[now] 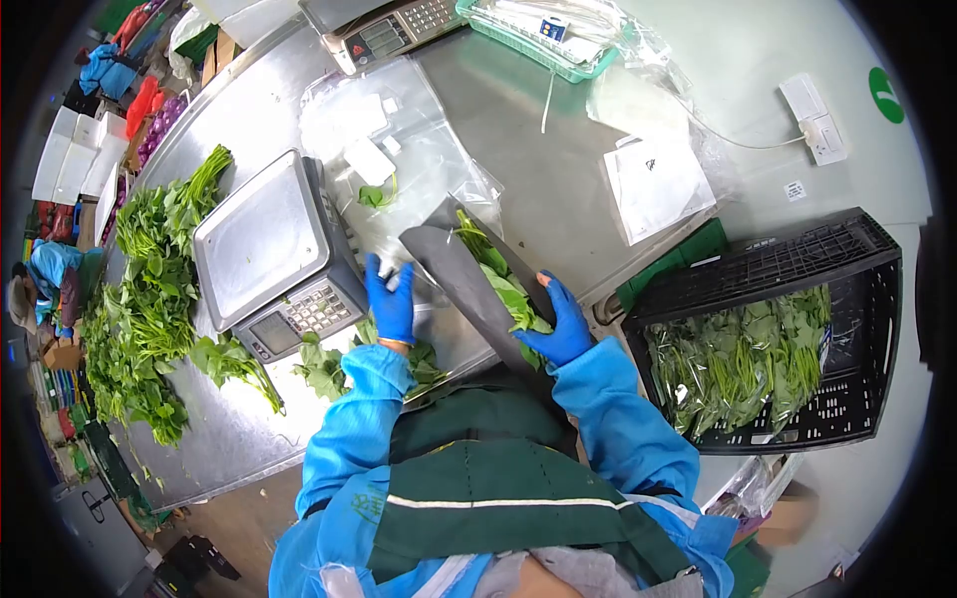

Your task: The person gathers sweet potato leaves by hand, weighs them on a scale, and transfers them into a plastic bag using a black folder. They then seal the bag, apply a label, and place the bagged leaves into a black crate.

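My left hand (391,301), in a blue glove, is raised beside the scale's keypad with its fingers apart and nothing in it. My right hand (560,327), also gloved, grips a bunch of leafy greens (506,287) lying on a dark grey sheet (454,271). The sheet slants across the table edge in front of me. Loose leaves (324,369) lie below my left hand. A scale (261,239) with a bare metal plate stands left of my hands.
A heap of greens (150,289) covers the metal table's (224,453) left side. Clear plastic bags (419,130) lie behind the scale. At right, a black crate (847,424) holds bagged greens. Farther back are a second scale (389,35) and a green basket (578,68). A person (50,269) is far left.
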{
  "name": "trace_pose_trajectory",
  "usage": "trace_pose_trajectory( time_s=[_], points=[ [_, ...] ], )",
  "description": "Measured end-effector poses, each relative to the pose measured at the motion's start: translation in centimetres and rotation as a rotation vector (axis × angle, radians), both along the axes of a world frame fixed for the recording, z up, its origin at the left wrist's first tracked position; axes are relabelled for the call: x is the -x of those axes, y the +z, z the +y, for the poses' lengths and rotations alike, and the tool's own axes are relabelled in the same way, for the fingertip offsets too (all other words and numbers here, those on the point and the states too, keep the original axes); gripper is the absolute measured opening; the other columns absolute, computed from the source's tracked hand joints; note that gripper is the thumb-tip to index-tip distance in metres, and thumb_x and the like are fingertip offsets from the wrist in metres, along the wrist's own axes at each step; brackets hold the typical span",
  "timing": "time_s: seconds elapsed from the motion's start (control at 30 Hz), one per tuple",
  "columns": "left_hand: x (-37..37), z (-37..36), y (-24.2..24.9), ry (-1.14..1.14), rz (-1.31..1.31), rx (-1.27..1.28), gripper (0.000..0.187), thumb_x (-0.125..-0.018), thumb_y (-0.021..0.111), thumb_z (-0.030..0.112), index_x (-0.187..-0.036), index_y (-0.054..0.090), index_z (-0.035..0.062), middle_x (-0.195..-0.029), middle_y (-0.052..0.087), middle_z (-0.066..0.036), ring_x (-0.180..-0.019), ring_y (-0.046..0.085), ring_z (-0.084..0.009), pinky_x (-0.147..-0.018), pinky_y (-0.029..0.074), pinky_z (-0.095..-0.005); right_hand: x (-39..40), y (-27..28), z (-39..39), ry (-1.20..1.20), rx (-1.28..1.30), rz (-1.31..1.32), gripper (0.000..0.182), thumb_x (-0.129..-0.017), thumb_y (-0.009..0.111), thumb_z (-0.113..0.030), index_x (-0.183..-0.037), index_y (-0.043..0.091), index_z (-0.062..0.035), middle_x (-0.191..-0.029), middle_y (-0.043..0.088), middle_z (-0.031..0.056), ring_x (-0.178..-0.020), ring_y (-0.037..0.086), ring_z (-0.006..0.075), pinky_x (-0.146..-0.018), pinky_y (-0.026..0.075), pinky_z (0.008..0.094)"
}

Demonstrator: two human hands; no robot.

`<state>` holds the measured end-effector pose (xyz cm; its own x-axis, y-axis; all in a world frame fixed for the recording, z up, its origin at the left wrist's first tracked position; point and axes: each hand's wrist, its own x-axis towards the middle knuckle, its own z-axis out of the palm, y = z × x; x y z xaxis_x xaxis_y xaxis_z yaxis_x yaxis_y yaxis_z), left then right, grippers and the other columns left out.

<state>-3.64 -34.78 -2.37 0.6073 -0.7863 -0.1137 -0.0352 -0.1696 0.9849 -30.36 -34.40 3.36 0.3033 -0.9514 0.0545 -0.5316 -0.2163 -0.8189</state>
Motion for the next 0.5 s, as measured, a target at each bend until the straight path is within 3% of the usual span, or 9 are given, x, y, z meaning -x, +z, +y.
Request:
trace_pose_trajectory(
  time_s=[0.07, 0.13, 0.17, 0.27, 0.3, 0.33, 0.4, 0.43, 0.5],
  points=[
    [1.7, 1.4, -2.5, -0.155, 0.461, -0.086, 0.064, -0.079, 0.063, 0.008, -0.131, 0.028, -0.0023, -0.124, 0.042, -0.016, -0.107, 0.045, -0.0191, -0.090, 0.039, -0.0292, -1.8, -0.2, -0.7, 0.008, 0.008, -0.006, 0.081, -0.059, 0.077, -0.030, -0.125, 0.039, -0.0015, -0.123, 0.045, 0.0189, -0.112, 0.044, 0.0344, -0.094, 0.035, 0.0401],
    [4.2, 0.6, -0.2, -0.241, 0.363, 0.031, 0.065, -0.080, 0.063, 0.008, -0.133, 0.026, -0.0027, -0.127, 0.040, -0.015, -0.108, 0.045, -0.0188, -0.092, 0.037, -0.0283, -4.7, 0.7, -1.7, 0.015, 0.026, 0.076, 0.081, -0.060, 0.076, -0.034, -0.125, 0.039, -0.0040, -0.127, 0.040, 0.0195, -0.114, 0.041, 0.0350, -0.095, 0.034, 0.0411],
    [3.9, -0.1, 0.4, -0.301, 0.445, 0.064, 0.066, -0.081, 0.061, 0.007, -0.134, 0.023, -0.0032, -0.128, 0.041, -0.014, -0.110, 0.044, -0.0175, -0.093, 0.036, -0.0280, -5.9, 1.7, -2.0, 0.002, 0.036, 0.106, 0.076, -0.065, 0.074, -0.029, -0.126, 0.038, -0.0033, -0.128, 0.040, 0.0190, -0.119, 0.038, 0.0326, -0.097, 0.032, 0.0381],
    [2.5, -0.2, 2.4, -0.196, 0.542, 0.038, 0.065, -0.082, 0.061, 0.008, -0.134, 0.024, -0.0031, -0.127, 0.042, -0.013, -0.111, 0.043, -0.0172, -0.094, 0.036, -0.0274, -7.3, 0.4, -2.5, 0.034, 0.024, -0.012, 0.067, -0.070, 0.070, -0.035, -0.123, 0.042, -0.0063, -0.126, 0.040, 0.0212, -0.113, 0.043, 0.0356, -0.095, 0.034, 0.0430],
    [1.1, 0.0, 0.8, -0.228, 0.496, 0.033, 0.063, -0.082, 0.060, 0.007, -0.134, 0.025, -0.0015, -0.127, 0.042, -0.013, -0.112, 0.042, -0.0168, -0.094, 0.036, -0.0273, -7.0, -0.7, -2.5, 0.080, 0.040, -0.087, 0.053, -0.075, 0.067, -0.026, -0.119, 0.046, -0.0063, -0.119, 0.046, 0.0195, -0.108, 0.048, 0.0312, -0.089, 0.040, 0.0366],
    [0.3, 0.4, 0.1, -0.213, 0.480, 0.022, 0.063, -0.082, 0.061, 0.011, -0.135, 0.027, 0.0019, -0.125, 0.044, -0.013, -0.110, 0.044, -0.0165, -0.092, 0.037, -0.0269, -6.7, -1.4, -2.8, 0.090, 0.039, -0.088, 0.053, -0.075, 0.067, -0.026, -0.119, 0.046, -0.0063, -0.119, 0.046, 0.0195, -0.108, 0.048, 0.0312, -0.089, 0.040, 0.0366],
    [-0.9, 1.9, -0.6, -0.137, 0.630, -0.082, 0.063, -0.083, 0.061, 0.016, -0.135, 0.028, 0.0047, -0.123, 0.046, -0.013, -0.107, 0.046, -0.0160, -0.089, 0.038, -0.0263, -6.2, -2.9, -4.4, 0.027, -0.247, -0.367, 0.045, -0.076, 0.065, -0.012, -0.117, 0.048, -0.0058, -0.113, 0.050, 0.0169, -0.100, 0.053, 0.0232, -0.079, 0.044, 0.0277],
    [-0.8, 2.2, -0.5, -0.154, 0.576, -0.087, 0.063, -0.083, 0.061, 0.018, -0.135, 0.028, 0.0052, -0.122, 0.047, -0.013, -0.105, 0.047, -0.0159, -0.088, 0.038, -0.0260, -6.7, -3.2, -5.9, -0.073, -0.192, -0.323, 0.043, -0.075, 0.061, -0.002, -0.116, 0.048, -0.0052, -0.111, 0.051, 0.0129, -0.091, 0.054, 0.0165, -0.071, 0.044, 0.0229],
    [-0.4, 2.9, -1.0, -0.174, 0.542, -0.077, 0.063, -0.083, 0.061, 0.019, -0.135, 0.029, 0.0054, -0.122, 0.048, -0.013, -0.105, 0.048, -0.0163, -0.088, 0.038, -0.0259, -8.0, -3.3, -9.0, -0.155, -0.038, -0.229, 0.041, -0.075, 0.058, -0.003, -0.115, 0.049, -0.0045, -0.107, 0.054, 0.0110, -0.079, 0.058, 0.0197, -0.065, 0.046, 0.0269]
  ],
)
